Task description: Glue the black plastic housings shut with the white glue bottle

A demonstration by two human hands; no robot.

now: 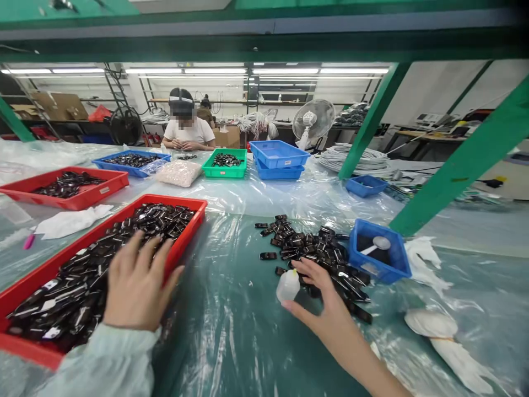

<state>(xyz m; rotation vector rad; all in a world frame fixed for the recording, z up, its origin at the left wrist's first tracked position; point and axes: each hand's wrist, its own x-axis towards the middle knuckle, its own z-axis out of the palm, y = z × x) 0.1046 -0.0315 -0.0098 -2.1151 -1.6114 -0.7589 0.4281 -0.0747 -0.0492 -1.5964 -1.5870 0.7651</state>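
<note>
My left hand (138, 281) is over the near part of a long red tray (182, 251), palm down with its fingers spread. Small dark, glossy plastic pieces (88, 270) fill that tray, and I cannot tell whether my fingertips touch them. To the right, my right hand (326, 309) has a small whitish squeeze bottle (288, 286) with a yellow tip between thumb and fingers. Beyond this hand lies a loose pile of the same dark pieces (308, 242) on the plastic-covered table (231, 331).
A blue bin (382, 270) with a white spoon (376, 245) stands right of the pile, beside white gloves (446, 342). Green posts (463, 160) slant down at right. Farther back are a green tray (225, 172), blue trays (279, 154), another red tray (111, 184) and a seated person (188, 129).
</note>
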